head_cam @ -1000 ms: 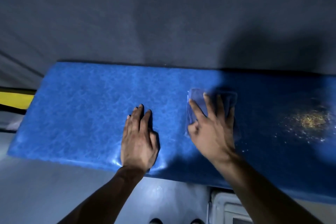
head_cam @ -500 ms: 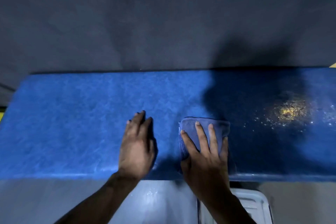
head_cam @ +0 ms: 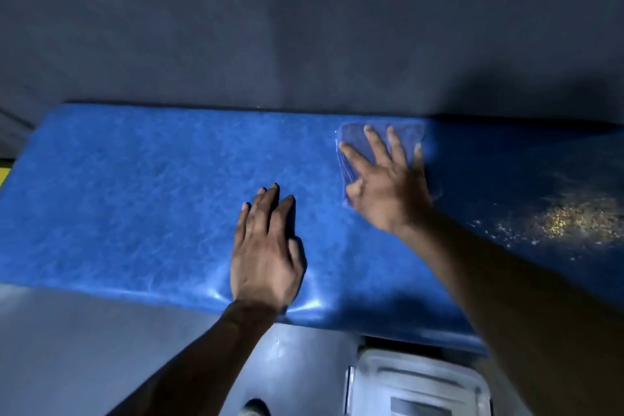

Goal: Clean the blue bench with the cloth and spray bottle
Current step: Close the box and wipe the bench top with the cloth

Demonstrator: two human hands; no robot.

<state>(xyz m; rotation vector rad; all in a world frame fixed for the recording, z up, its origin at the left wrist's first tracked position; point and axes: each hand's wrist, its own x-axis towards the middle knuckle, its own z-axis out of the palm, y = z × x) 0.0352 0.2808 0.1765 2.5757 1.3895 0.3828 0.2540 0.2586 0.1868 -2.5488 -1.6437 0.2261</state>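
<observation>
My right hand (head_cam: 388,186) lies flat with fingers spread, palm pressing the folded blue cloth (head_cam: 410,137) onto the blue bench (head_cam: 135,199), near the far edge of the padded top. The hand is not clamped on the cloth, just pressing down on it. My left hand (head_cam: 265,257) lies flat on the bench near its front edge, fingers together, holding nothing. The two hands are apart, with bare blue surface between them. A patch of yellowish crumbs (head_cam: 570,219) sits on the bench to the right of the cloth, well apart from it, in shadow. A white plastic container (head_cam: 418,385) sits on the grey floor (head_cam: 67,348) below the bench's front edge. I can't see a spray bottle. Grey wall (head_cam: 304,27) behind the bench.
</observation>
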